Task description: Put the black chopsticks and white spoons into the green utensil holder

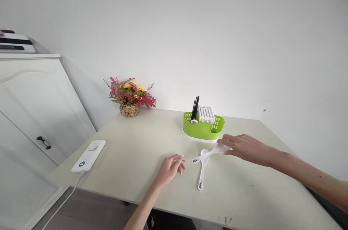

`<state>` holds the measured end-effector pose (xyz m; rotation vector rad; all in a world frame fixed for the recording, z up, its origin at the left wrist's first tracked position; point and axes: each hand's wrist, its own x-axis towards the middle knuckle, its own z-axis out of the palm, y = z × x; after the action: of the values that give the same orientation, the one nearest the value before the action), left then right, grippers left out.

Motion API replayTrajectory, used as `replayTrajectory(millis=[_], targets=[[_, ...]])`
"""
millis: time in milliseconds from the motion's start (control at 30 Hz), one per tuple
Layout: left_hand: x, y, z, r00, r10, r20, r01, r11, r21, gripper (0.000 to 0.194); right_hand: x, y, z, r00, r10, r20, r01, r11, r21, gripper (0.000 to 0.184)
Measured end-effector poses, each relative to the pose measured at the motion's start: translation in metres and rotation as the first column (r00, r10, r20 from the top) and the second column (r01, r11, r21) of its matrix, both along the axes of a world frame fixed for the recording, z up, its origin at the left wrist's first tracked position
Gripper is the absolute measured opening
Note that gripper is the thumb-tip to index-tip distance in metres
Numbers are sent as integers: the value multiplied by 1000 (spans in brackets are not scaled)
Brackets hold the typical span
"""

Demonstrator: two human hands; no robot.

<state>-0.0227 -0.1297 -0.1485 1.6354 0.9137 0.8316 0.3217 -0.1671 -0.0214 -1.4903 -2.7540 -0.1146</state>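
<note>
My right hand [239, 144] is closed on the wide end of a white rice paddle [214, 150], whose handle points left with a small label near its tip. Partly beneath it, a white spoon [202, 173] lies on the table, its handle toward me and its bowl crossed by the paddle's handle. My left hand [170, 167] rests at the table to the left of both, fingers loosely bent and apart, holding nothing. Just behind my right hand stands a green utensil caddy [199, 130] on a white base, with black chopsticks [194, 108] and a white slotted rack [206, 114] on it.
A wicker basket [129, 110] of red and yellow flowers stands at the table's back left. On the left edge lies a white power bank [89, 155] with a cable hanging down. A white cabinet [32, 114] flanks the table [130, 164], and a wall rises behind.
</note>
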Motion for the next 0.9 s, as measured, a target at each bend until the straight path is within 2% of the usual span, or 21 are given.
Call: replayTrajectory(millis=[133, 267, 400, 500, 600, 667, 733, 833, 900], targets=[[-2, 0, 3, 998, -46, 49, 48, 998, -44, 67, -49, 6, 10, 998, 61, 23, -61, 998, -9, 33], [-4, -1, 1, 999, -47, 12, 47, 999, 10, 53, -84, 14, 17, 997, 67, 33, -66, 997, -31, 31], [-5, -2, -2, 996, -24, -84, 31, 996, 87, 44, -95, 17, 26, 986, 16, -166, -45, 983, -177, 31], [-7, -2, -3, 995, -38, -97, 45, 996, 72, 42, -101, 13, 31, 928, -56, -369, -77, 939, -337, 38], [-7, -1, -3, 995, -56, -86, 61, 997, 55, 42, -106, 10, 34, 869, -91, -487, -131, 906, -402, 44], [-6, 0, -4, 998, -39, -53, 42, 998, 53, 41, -105, 11, 41, 850, -68, -522, -151, 919, -364, 47], [-6, 1, -5, 1000, 10, -11, -9, 998, 60, 44, -98, 14, 55, 827, -52, -559, -119, 957, -265, 50], [-4, 4, -9, 996, 83, 16, -83, 995, 57, 44, -79, 26, 88, 781, -44, -623, 23, 999, -43, 51], [-2, 4, -10, 995, 96, 5, -96, 994, 51, 42, -67, 39, 108, 787, -18, -617, 111, 987, 113, 52]])
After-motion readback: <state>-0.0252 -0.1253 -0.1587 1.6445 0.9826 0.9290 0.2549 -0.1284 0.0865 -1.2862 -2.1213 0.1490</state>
